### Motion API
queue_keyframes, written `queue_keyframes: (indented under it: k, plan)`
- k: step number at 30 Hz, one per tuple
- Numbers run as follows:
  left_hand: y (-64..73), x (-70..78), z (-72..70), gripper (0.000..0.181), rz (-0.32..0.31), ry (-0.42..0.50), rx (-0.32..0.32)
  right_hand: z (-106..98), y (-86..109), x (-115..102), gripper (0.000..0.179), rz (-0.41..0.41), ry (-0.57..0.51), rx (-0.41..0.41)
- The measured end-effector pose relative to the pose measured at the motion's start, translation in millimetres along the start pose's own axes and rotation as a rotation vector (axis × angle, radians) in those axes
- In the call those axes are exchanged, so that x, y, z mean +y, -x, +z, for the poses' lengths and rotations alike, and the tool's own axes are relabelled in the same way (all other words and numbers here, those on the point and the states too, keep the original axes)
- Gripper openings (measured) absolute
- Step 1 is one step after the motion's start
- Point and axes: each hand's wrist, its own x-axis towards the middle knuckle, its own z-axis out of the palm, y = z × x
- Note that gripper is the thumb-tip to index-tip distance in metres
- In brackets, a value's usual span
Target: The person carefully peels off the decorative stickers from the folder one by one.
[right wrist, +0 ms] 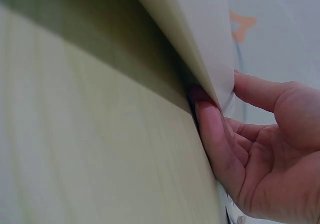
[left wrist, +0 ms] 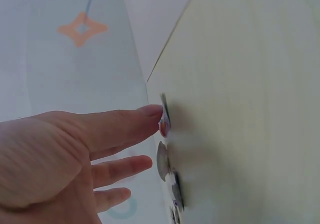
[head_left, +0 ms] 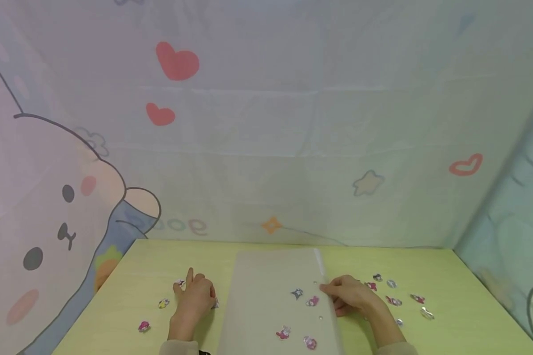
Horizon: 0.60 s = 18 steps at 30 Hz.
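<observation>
A large white sheet (head_left: 266, 291) lies on the pale yellow table, with several small cartoon stickers on its right half. My right hand (head_left: 348, 294) pinches the sheet's right edge. In the right wrist view the thumb is on its upper face, the fingers are underneath, and the edge (right wrist: 200, 44) is raised off the table. Left of the sheet, my left hand (head_left: 194, 298) is over the table with its fingers spread. A fingertip touches a small sticker (left wrist: 164, 121) in the left wrist view; the same sticker (head_left: 180, 282) shows between thumb and index finger from above.
Loose stickers lie on both sides: a yellow one (head_left: 163, 303) and a pink one (head_left: 144, 326) at left, several more around a pink one (head_left: 394, 301) at right. A printed cloth backdrop (head_left: 266, 148) hangs behind the table's back edge.
</observation>
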Motion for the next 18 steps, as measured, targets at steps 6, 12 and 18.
queue_keyframes:
  k: [6, 12, 18]
  plan:
    - [0.3, 2.3, -1.1, 0.030, -0.007, -0.015, 0.001, 0.7, 0.6, -0.2, 0.032, 0.008, 0.005, 0.013]
    - [-0.7, 4.7, -2.2, 0.028, -0.019, -0.032, 0.009, 0.5, 0.9, -1.2, 0.032, 0.006, 0.004, 0.013]
    - [-2.1, 7.4, -4.9, 0.021, -0.038, 0.001, -0.010, 0.1, 1.1, -2.0, 0.032, 0.009, 0.004, 0.006]
